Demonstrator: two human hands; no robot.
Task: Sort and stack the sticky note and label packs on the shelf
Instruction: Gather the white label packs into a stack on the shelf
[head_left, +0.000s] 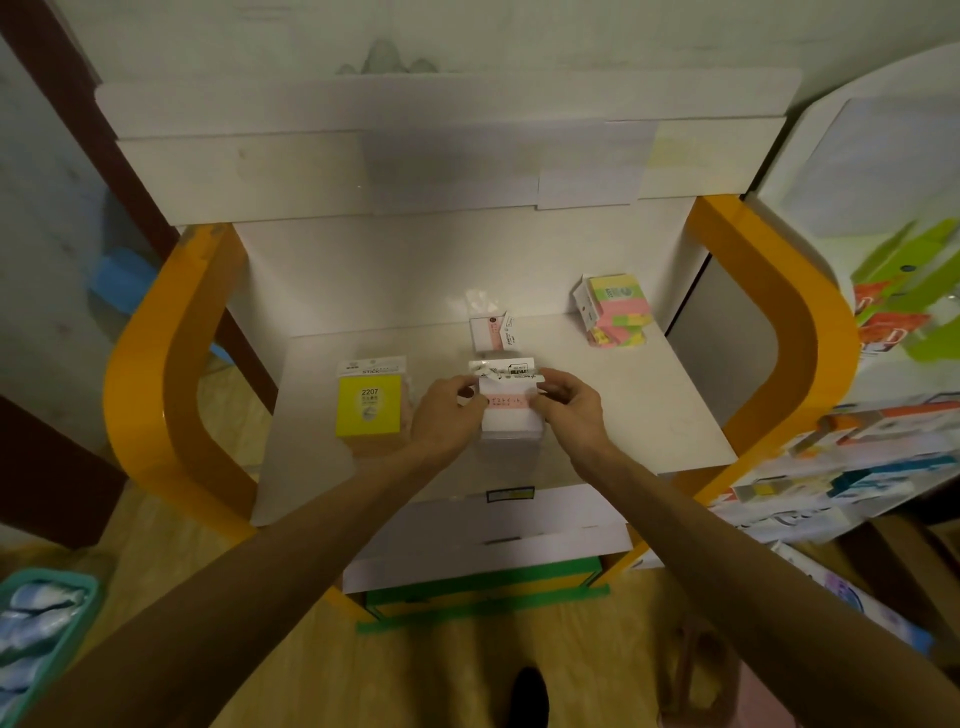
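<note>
**Both hands on the white-and-pink pack, mid-shelf**

I have the white label pack (510, 402) between my 2 hands at the middle of the white shelf board (649, 415). My left hand (449, 413) has its fingers curled round the pack's left edge, and my right hand (569, 408) pinches the right edge and the top corner, thumb toward the front. So both sets of fingers are clamped on the same pack, 1 hand per side.

I judge it light: a small block of paper in a clear plastic wrapper. The block itself should be stiff enough to hold its shape, but the wrapper looks glossy and will likely slide a little under my fingertips. The thin header flap at the top, with the barcode, looks floppy and is no place to lift from. I would hold it by the 2 long sides, where the block is firm, and set it down flat so the stack under it stays square. Nothing here seems fragile, though a corner could crumple if pushed.

As to looks: the pack is mostly white, with 1 pink band carrying print across its face and a white printed header above. It seems to sit on more white packs beneath, though I cannot tell how many. Behind it stands another white-and-pink pack (488, 330). To my left, just beside my hand, lies the yellow sticky note pack (370, 410) marked 2207. At the back right corner is a pile of multicoloured note packs (618, 309), well apart from the rest.
</note>
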